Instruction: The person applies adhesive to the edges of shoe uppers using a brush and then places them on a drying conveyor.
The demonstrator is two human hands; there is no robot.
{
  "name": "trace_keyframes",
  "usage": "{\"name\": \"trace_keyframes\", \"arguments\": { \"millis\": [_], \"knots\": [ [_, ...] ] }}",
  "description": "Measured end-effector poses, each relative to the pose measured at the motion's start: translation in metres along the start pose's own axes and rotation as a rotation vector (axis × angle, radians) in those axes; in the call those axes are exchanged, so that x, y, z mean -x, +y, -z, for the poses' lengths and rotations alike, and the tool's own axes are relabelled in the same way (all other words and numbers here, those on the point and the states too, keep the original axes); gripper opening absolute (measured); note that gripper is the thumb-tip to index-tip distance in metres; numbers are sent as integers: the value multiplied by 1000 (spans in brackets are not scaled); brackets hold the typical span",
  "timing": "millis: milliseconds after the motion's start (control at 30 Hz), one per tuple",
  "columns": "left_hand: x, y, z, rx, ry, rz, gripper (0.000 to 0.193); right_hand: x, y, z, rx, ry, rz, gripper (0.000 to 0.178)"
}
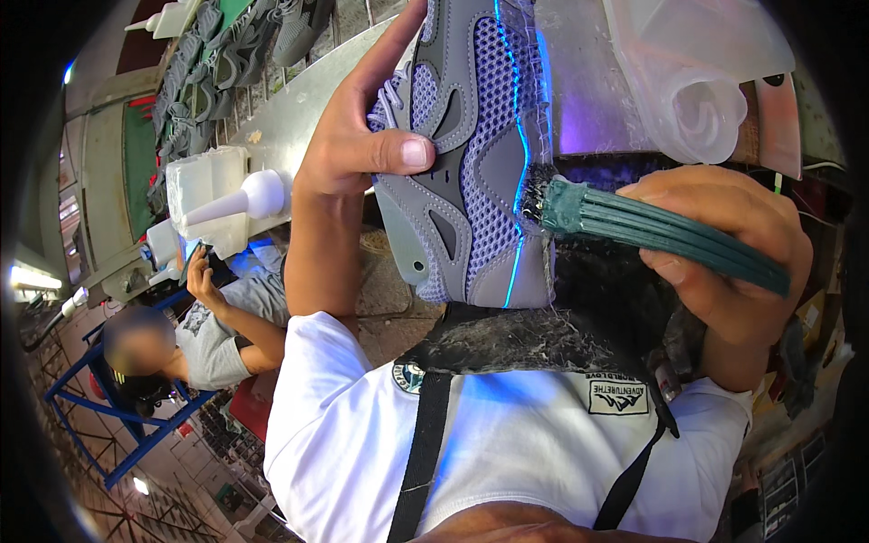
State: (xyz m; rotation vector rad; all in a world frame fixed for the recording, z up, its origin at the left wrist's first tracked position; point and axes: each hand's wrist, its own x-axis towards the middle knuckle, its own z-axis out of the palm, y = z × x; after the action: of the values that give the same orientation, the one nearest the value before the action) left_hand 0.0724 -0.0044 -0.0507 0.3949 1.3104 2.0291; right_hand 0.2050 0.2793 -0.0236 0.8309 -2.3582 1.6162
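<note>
A grey shoe upper [493, 136] with mesh panels and laces fills the upper middle, its side turned up. My left hand [371, 140] is closed around its laced side, the thumb lying across the grey overlay. A thin bright blue line of light runs along the upper near its lower edge. From the right, my right hand [733, 235] grips a brush [661, 226] with a ridged green handle. Its dark, whitish-crusted bristles touch the edge of the upper, right by the blue line. Part of the upper passes out of view at the top.
A translucent plastic container [697, 81] stands on the metal worktop [579, 100] at the upper right. Left of my arm are a white nozzle bottle [244, 199] and a clear tub [195, 176]. Grey shoe uppers [213, 63] line a rack. Another person [217, 353] sits at the left.
</note>
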Motion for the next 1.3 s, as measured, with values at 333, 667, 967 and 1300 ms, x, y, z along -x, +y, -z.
{"name": "trace_keyframes", "arguments": {
  "millis": [333, 667, 967, 1300],
  "knots": [
    [0, 0, 0, -11, 43, 26, 130, -1, 3, 4, -75, -5, 38, 26],
    [4, -8, 0, -156, 83, 32, 105, -11, 6, 19, -166, -69, -23, 31],
    [10, -14, 14, 5, 131, 118, 84, -39, -15, 54, 38, -361, 52, 32],
    [12, -11, -3, 366, 339, 262, 46, -61, -13, 65, -39, -466, 155, 30]
  ]
}}
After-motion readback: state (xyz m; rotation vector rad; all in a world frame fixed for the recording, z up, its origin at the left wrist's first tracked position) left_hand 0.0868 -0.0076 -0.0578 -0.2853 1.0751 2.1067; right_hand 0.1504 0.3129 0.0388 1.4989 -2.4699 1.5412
